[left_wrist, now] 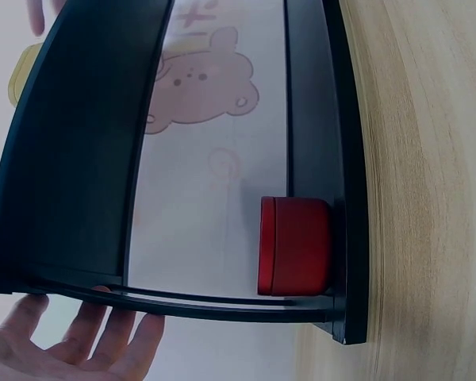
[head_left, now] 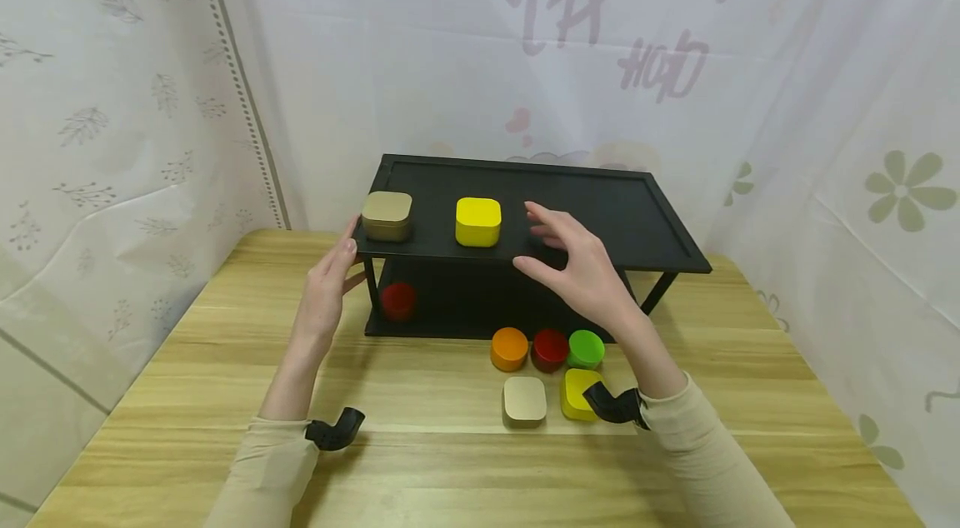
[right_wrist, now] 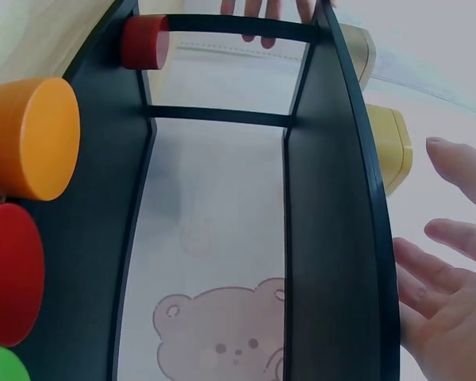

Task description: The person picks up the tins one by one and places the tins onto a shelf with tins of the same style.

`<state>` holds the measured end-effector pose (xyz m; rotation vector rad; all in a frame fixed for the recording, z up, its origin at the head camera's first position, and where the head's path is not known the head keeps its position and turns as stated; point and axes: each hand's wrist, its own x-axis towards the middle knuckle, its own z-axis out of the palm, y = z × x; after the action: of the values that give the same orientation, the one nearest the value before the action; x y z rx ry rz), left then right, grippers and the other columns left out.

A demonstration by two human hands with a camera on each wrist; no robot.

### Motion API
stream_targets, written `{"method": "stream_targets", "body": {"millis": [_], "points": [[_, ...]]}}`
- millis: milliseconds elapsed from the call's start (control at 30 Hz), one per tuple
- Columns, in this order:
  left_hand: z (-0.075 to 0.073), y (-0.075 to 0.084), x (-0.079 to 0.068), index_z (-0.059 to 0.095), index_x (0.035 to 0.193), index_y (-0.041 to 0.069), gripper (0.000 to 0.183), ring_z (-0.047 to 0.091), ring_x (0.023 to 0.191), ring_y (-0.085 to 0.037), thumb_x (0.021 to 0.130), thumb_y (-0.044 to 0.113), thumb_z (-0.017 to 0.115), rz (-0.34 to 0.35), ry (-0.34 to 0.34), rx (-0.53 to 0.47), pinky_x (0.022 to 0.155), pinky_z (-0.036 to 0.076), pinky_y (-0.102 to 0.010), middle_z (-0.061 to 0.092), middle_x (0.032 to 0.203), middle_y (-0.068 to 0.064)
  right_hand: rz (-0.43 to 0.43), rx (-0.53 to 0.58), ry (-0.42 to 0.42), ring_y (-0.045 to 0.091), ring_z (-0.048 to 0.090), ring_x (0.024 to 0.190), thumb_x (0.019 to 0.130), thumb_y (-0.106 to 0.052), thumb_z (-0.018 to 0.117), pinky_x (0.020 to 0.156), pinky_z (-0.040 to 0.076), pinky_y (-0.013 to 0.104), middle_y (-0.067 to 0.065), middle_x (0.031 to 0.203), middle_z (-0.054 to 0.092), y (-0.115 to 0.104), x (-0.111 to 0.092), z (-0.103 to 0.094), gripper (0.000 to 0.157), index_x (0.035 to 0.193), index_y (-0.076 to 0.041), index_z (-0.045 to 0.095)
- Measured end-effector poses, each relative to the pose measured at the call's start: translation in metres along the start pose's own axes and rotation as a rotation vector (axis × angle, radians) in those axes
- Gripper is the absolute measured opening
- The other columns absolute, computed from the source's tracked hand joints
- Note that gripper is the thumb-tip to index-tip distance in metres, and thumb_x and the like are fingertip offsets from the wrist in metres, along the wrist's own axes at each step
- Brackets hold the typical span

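Note:
My left hand [head_left: 324,295] rests against the left end of a black two-tier rack [head_left: 585,203], its fingers lying along the outside of the side rail [left_wrist: 246,311]. Over the front of the upper tier, my right hand [head_left: 581,266] hovers with thumb and fingers spread and nothing between them. To its left on that tier sits a yellow rounded-square box [head_left: 477,222]. A beige box [head_left: 387,216] of the same shape stands at the front left corner, close by the left hand. Under it, on the lower tier, is a red round box [left_wrist: 297,248].
On the wooden table [head_left: 420,461], orange [head_left: 509,349], dark red [head_left: 550,351] and green [head_left: 586,350] round boxes form a row before the rack. Nearer are a beige square box [head_left: 524,400] and a yellow one [head_left: 576,395], partly covered by the right wrist's black mount [head_left: 615,405]. Printed curtains surround the table.

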<state>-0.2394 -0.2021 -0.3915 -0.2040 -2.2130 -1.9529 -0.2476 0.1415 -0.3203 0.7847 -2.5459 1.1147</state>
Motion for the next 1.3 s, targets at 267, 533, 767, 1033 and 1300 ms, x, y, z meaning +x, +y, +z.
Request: {"method": "stream_targets", "body": {"millis": [267,533,767,1033,1300], "points": [[0.000,0.000,0.000,0.034,0.160,0.037,0.053,0.039,0.149,-0.030,0.110,0.053,0.035,0.005,-0.002,-0.010,0.122,0.037,-0.060,0.027,0.170,0.011,0.011,-0.022,0.042,0.023,0.058,0.134,0.093,-0.025,0.078,0.114,0.050,0.047,0.007,0.154,0.053,0.002,-0.019,-0.007,0.071,0.156,-0.026,0.045],[0.000,0.000,0.001,0.033,0.160,0.037,0.053,0.037,0.151,-0.028,0.110,0.052,0.035,0.004,0.003,-0.010,0.121,0.038,-0.060,0.027,0.170,0.010,-0.002,-0.060,0.102,0.022,0.058,0.135,0.092,-0.022,0.079,0.114,0.049,0.048,0.005,0.152,0.056,0.008,-0.036,-0.013,0.070,0.155,-0.026,0.048],[0.000,0.000,0.001,0.033,0.160,0.037,0.053,0.038,0.151,-0.029,0.110,0.053,0.034,0.004,0.001,-0.004,0.121,0.038,-0.059,0.026,0.170,0.011,-0.004,-0.089,0.142,0.020,0.058,0.134,0.092,-0.021,0.079,0.112,0.051,0.044,0.003,0.150,0.059,0.010,-0.049,-0.017,0.067,0.153,-0.022,0.050],[0.001,0.001,0.000,0.033,0.160,0.038,0.052,0.036,0.152,-0.028,0.110,0.052,0.034,0.001,0.004,0.004,0.121,0.038,-0.059,0.026,0.171,0.011,-0.012,-0.071,0.186,0.021,0.060,0.132,0.091,-0.015,0.080,0.111,0.041,0.010,0.004,0.145,0.062,0.013,-0.062,-0.020,0.064,0.150,-0.018,0.054],[0.000,0.001,0.000,0.033,0.161,0.035,0.054,0.030,0.157,-0.022,0.110,0.052,0.034,0.012,0.006,0.011,0.121,0.038,-0.060,0.026,0.170,0.012,-0.018,-0.076,0.214,0.022,0.061,0.130,0.090,-0.013,0.080,0.110,0.041,0.009,0.004,0.143,0.063,0.015,-0.075,-0.021,0.064,0.149,-0.015,0.055]]}}
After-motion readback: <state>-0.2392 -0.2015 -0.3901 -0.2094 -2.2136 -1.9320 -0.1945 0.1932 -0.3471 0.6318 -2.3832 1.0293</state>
